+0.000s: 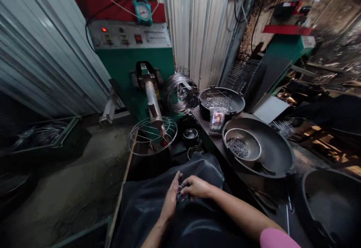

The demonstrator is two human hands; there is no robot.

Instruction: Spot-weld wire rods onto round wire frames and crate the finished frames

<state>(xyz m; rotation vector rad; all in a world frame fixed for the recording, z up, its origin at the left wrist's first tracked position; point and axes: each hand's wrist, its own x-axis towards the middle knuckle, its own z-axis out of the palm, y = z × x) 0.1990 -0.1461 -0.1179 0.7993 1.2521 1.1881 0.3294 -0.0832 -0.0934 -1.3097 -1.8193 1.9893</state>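
Observation:
Over my apron-covered lap, my left hand (170, 199) is on edge, its fingers straight and close together, cupped against a small bunch of bent wire pieces (181, 197). My right hand (197, 187) meets it from the right, thumb and fingers pinched on the pieces at the left palm. Exactly which piece the right fingertips hold is hidden. Ahead of my hands, a round wire rack (153, 154) sits at the electrode arm (153, 103) of a green spot-welding machine (113, 65). A dark apron (141, 210) covers my legs.
To the right, a metal bowl (258, 148) of similar wire pieces stands in a wide dark pan (278, 152). Behind are another pan (239, 99) with wire grids and a wire coil (169, 94). A large pan (332, 206) is nearer right. A green bin (67, 133) stands left.

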